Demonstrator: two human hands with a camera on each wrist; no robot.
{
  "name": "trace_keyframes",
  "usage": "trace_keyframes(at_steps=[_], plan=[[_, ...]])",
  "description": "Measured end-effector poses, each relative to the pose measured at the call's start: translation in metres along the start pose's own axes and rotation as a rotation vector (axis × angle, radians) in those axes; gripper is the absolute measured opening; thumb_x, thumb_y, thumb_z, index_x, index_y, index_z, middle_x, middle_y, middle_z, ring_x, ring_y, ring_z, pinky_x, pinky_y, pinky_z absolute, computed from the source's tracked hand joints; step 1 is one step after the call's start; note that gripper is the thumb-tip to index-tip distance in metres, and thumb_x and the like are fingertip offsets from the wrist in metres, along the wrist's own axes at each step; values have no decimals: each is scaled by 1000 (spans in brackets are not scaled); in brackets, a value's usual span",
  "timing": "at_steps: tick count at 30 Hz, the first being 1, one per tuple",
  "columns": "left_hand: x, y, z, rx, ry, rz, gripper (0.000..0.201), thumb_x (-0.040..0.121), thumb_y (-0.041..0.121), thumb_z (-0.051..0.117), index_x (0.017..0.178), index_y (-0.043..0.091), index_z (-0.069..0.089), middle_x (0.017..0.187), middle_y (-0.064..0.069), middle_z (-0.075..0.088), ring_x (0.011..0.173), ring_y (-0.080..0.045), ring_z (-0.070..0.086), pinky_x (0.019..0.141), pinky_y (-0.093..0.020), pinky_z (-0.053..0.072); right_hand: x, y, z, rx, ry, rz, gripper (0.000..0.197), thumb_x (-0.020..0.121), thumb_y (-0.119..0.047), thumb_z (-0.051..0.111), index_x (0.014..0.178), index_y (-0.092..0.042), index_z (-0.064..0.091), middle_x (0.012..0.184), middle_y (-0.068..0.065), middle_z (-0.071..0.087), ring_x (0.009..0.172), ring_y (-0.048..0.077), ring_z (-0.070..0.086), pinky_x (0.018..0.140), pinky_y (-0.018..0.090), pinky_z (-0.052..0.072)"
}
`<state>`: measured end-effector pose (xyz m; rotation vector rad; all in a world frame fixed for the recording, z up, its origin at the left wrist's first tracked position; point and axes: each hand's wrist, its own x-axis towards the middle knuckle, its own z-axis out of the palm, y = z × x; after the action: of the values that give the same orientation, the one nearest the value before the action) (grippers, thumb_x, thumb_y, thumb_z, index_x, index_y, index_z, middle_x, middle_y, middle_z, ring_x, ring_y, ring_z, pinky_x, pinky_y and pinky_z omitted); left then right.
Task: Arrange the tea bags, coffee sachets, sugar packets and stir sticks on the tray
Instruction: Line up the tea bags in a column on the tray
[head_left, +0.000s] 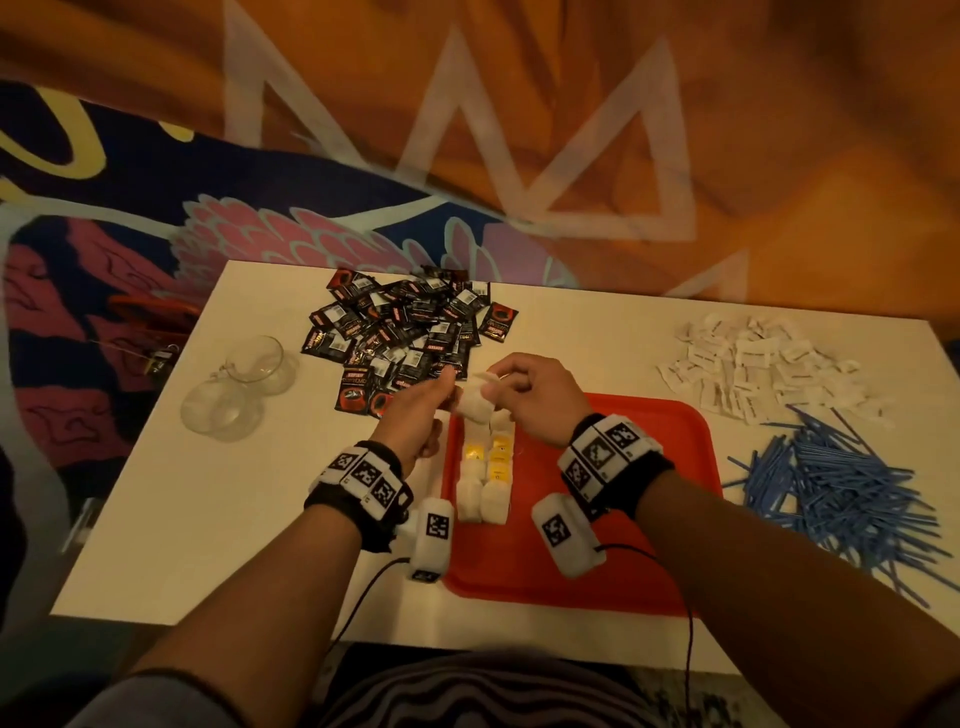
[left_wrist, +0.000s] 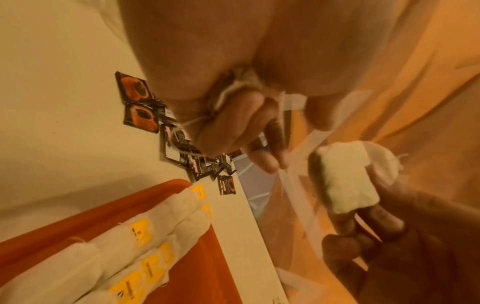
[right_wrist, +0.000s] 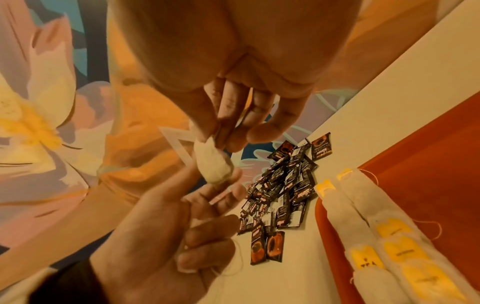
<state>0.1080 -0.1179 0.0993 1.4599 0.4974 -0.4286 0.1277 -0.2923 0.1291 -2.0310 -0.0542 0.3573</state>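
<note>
Head view — two hands (head_left: 415, 410) (head_left: 535, 395) on one tea bag (head_left: 475, 405), two rows (head_left: 485, 478) on tray (head_left: 649, 467).

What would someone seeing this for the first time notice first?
Probably the two hands, left hand and right hand, meeting over the far left corner of the red tray, both pinching a white tea bag. Below them, tea bags with yellow tags lie in two neat rows on the tray. Behind lies a heap of black coffee sachets, and at right a sprawl of blue stir sticks.
</note>
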Motion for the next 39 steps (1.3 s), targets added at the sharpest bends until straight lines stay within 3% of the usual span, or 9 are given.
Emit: trace_keyframes(at_steps=[4,7,9,11,15,19,24,31,39], plan=[[-3,6,0,169,-54,290,13,94,28,67,101,19,73,86,1,61,51,-3,46,47,-22,37,0,-3,-2,-19,11,-4,14,83,-24,75,85,-23,61,65,-10,67,56,0,60,53,16,42],[2,9,5,361,-11,468,7,89,24,73,95,21,75,95,3,73,86,-8,67,82,-32,53,0,-1,-1,-72,59,-47,14,83,-24,74,88,-22,61,70,-10,67,61,-1,60,56,13,43],[3,10,8,301,19,487,5,89,21,73,88,26,75,91,2,74,91,-12,67,87,-33,52,-1,3,-3,-77,63,-71,20,79,-22,76,94,-25,63,84,-12,67,76,2,61,65,17,46],[4,10,10,238,47,486,10,89,20,72,84,28,74,87,5,73,87,-8,66,84,-29,51,-2,7,-4,-102,-5,-53,23,77,-30,78,96,-29,65,93,-13,68,84,5,62,70,22,49],[6,5,12,222,56,460,17,92,14,68,82,27,71,79,10,66,72,2,58,74,-22,45,-1,14,1,-153,-43,9,6,82,-26,76,83,-22,71,80,-5,69,72,6,61,64,22,43],[10,-4,8,236,81,443,18,94,16,67,82,29,69,81,7,65,75,-4,58,74,-23,46,0,21,6,-99,-38,62,8,81,-24,77,78,-24,70,75,-8,67,68,5,60,61,19,43],[13,-27,-3,394,63,330,16,96,24,64,80,22,68,75,5,66,53,6,52,57,-20,38,-8,41,21,-128,-25,185,14,82,-23,77,92,-14,75,84,-7,64,81,8,58,60,12,40],[9,-77,-35,550,58,117,19,96,31,62,79,23,68,78,4,72,82,-13,64,77,-28,46,-35,89,65,-234,-150,447,19,88,-23,70,102,-11,73,108,2,68,89,11,55,72,21,41],[-2,-103,-57,569,40,40,19,96,31,61,81,22,67,78,4,70,68,-10,57,56,-27,38,-61,115,108,-212,-132,586,20,90,-15,66,109,-8,68,118,9,62,112,23,57,85,25,43]])
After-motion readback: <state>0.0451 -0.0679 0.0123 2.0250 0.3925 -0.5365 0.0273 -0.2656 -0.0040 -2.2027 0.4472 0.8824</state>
